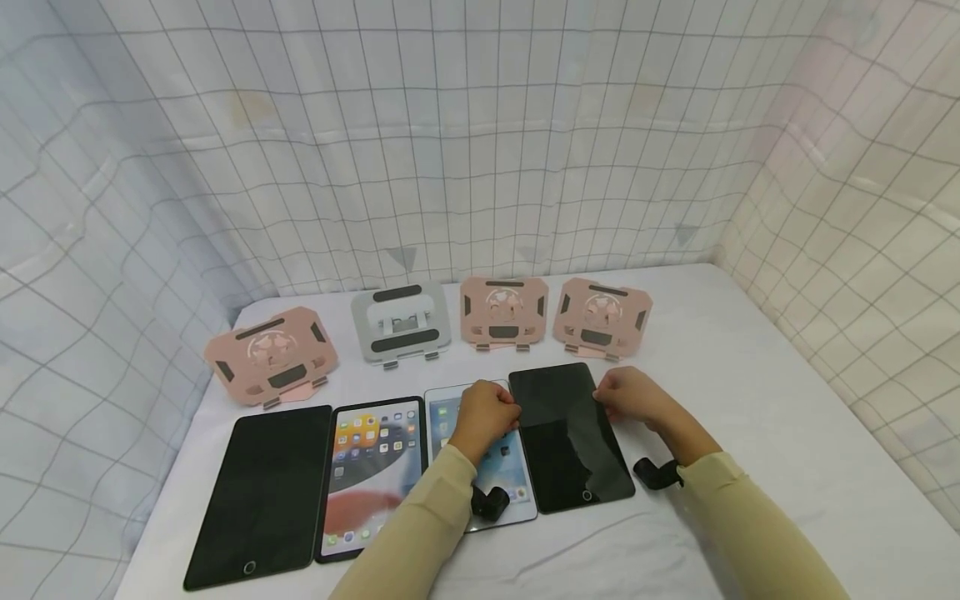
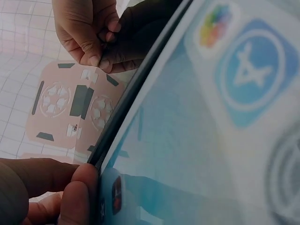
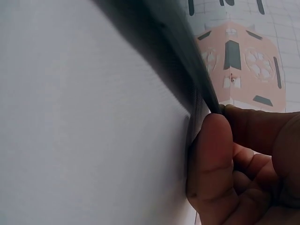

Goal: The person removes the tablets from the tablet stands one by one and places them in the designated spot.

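A black tablet [image 1: 566, 442] with a dark screen and a round home button lies at the right end of a row. My left hand [image 1: 483, 417] pinches its left long edge near the upper part, reaching across the white tablet [image 1: 512, 475] with app icons. On the opposite edge, my right hand [image 1: 633, 393] grips between thumb and fingers, shown close up in the right wrist view, where the edge of the tablet [image 3: 178, 51] runs into the fingertips. The left wrist view has the left hand [image 2: 51, 192] low at the edge, the right hand [image 2: 86, 33] above.
Left of these lie a tablet [image 1: 375, 479] with a colourful home screen and a larger black one [image 1: 262, 492]. Behind stand three pink folding stands, one at left [image 1: 272, 354], two at right [image 1: 504, 312] [image 1: 603, 317], and a grey stand [image 1: 402, 322]. Gridded curtains [image 1: 480, 142] surround the white table.
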Action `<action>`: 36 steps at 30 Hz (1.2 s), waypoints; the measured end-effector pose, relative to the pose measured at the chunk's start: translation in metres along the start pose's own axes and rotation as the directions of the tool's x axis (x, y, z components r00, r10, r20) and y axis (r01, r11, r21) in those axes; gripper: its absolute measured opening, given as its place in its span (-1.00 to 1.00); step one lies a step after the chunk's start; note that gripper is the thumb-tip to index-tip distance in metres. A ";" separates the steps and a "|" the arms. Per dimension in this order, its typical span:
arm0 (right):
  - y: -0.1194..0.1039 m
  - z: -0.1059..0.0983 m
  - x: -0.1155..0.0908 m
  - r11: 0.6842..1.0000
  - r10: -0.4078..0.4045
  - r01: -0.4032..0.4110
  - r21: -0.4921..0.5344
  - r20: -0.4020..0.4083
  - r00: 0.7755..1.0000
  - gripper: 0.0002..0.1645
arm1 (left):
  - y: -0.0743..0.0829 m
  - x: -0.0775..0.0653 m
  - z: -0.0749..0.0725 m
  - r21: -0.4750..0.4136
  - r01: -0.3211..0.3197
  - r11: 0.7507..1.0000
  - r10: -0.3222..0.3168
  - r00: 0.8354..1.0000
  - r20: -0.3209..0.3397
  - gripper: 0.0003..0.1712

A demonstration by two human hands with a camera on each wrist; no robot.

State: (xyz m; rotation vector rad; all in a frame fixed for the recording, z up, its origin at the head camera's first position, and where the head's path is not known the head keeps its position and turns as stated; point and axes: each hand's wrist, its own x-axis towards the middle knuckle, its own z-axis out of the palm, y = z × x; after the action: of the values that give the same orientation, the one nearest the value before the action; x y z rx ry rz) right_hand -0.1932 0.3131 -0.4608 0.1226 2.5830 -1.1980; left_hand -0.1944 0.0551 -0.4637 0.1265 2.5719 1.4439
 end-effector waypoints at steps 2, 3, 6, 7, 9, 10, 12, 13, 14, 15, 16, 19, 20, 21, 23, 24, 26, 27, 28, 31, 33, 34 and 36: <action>0.000 0.000 0.001 1.000 -0.003 0.003 -0.014 0.002 1.000 -0.82 | 0.002 -0.001 -0.001 0.014 -0.009 1.000 0.009 1.000 -0.007 -0.87; -0.001 0.000 0.001 1.000 -0.007 0.007 -0.022 0.002 1.000 -0.82 | 0.003 -0.001 -0.001 0.019 -0.009 1.000 0.009 1.000 -0.011 -0.86; -0.001 0.000 0.002 0.999 -0.013 0.013 -0.041 0.003 1.000 -0.81 | 0.004 -0.001 -0.001 0.014 -0.010 1.000 0.011 1.000 -0.025 -0.85; -0.002 0.000 0.002 0.999 -0.015 0.016 -0.049 0.004 1.000 -0.81 | 0.004 -0.001 -0.001 0.012 -0.011 1.000 0.012 0.999 -0.032 -0.85; -0.003 0.000 0.003 0.998 -0.017 0.018 -0.061 0.005 1.000 -0.81 | 0.004 0.000 -0.001 0.007 -0.010 1.000 0.010 0.999 -0.042 -0.84; -0.004 0.000 0.003 0.998 -0.015 0.016 -0.065 0.006 1.000 -0.81 | 0.004 0.000 -0.001 0.003 -0.005 1.000 0.005 0.999 -0.043 -0.84; -0.005 0.000 0.003 0.996 -0.014 0.014 -0.083 0.004 1.000 -0.81 | 0.004 0.000 -0.001 -0.015 0.012 1.000 -0.012 0.999 -0.033 -0.85; -0.006 0.001 0.003 0.995 -0.014 0.015 -0.098 0.003 1.000 -0.81 | 0.004 0.001 -0.002 -0.024 0.023 0.999 -0.024 0.999 -0.023 -0.86; -0.006 0.001 0.004 0.994 -0.013 0.013 -0.108 0.001 1.000 -0.81 | 0.005 0.001 -0.003 -0.032 0.034 0.999 -0.034 0.999 -0.010 -0.87; -0.007 0.001 0.004 0.992 -0.013 0.013 -0.123 -0.002 1.000 -0.81 | 0.006 0.001 -0.003 -0.039 0.042 0.998 -0.042 0.999 0.004 -0.88; -0.007 0.001 0.004 0.991 -0.012 0.011 -0.134 -0.007 1.000 -0.81 | 0.006 0.002 -0.004 -0.043 0.048 0.998 -0.048 0.999 0.019 -0.89; -0.008 0.000 0.004 0.986 -0.022 0.020 -0.165 -0.008 1.000 -0.80 | 0.009 0.003 -0.006 -0.063 0.067 0.996 -0.064 0.997 0.054 -0.90; -0.009 0.000 0.004 0.986 -0.020 0.018 -0.164 -0.009 1.000 -0.80 | 0.009 0.003 -0.006 -0.069 0.072 0.995 -0.068 0.996 0.060 -0.89; -0.009 0.000 0.005 0.986 -0.020 0.018 -0.166 -0.008 1.000 -0.80 | 0.009 0.004 -0.007 -0.068 0.074 0.995 -0.069 0.996 0.064 -0.89; -0.009 0.000 0.006 0.986 -0.020 0.020 -0.166 -0.002 1.000 -0.79 | 0.008 0.004 -0.009 -0.062 0.079 0.995 -0.074 0.994 0.079 -0.88; -0.009 0.000 0.007 0.986 -0.023 0.023 -0.168 0.002 1.000 -0.79 | 0.007 0.003 -0.009 -0.057 0.078 0.995 -0.072 0.993 0.091 -0.88; -0.008 -0.002 0.009 0.986 -0.018 0.018 -0.169 0.002 1.000 -0.79 | 0.006 0.003 -0.011 -0.050 0.075 0.996 -0.068 0.988 0.138 -0.88; -0.006 -0.003 0.009 0.985 -0.022 0.022 -0.174 0.001 1.000 -0.79 | 0.005 0.002 -0.012 -0.039 0.064 0.997 -0.056 0.984 0.170 -0.86; -0.005 -0.004 0.009 0.984 -0.022 0.021 -0.175 0.000 1.000 -0.79 | 0.004 0.002 -0.014 -0.033 0.052 0.998 -0.044 0.977 0.208 -0.81; -0.002 -0.007 0.007 0.987 -0.025 0.023 -0.162 -0.016 1.000 -0.78 | -0.001 0.001 -0.024 -0.022 0.004 1.000 0.003 0.953 0.303 -0.60; -0.001 -0.011 0.003 0.986 -0.044 0.037 -0.161 -0.041 0.998 -0.77 | -0.005 0.000 -0.032 0.023 -0.049 0.999 0.039 0.948 0.317 -0.50; -0.001 -0.012 0.000 0.985 -0.059 0.049 -0.168 -0.059 0.996 -0.76 | -0.007 -0.001 -0.037 0.040 -0.068 0.997 0.053 0.948 0.313 -0.50; 0.001 -0.016 -0.006 0.974 -0.116 0.092 -0.208 -0.105 0.988 -0.73 | -0.011 -0.005 -0.049 0.090 -0.106 0.990 0.077 0.957 0.281 -0.52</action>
State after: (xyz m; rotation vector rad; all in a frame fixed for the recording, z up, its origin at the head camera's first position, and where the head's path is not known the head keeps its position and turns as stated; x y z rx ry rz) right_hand -0.1905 0.3264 -0.4500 0.0134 2.8279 -0.9791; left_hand -0.1989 0.0080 -0.4474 0.4365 2.4358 1.2203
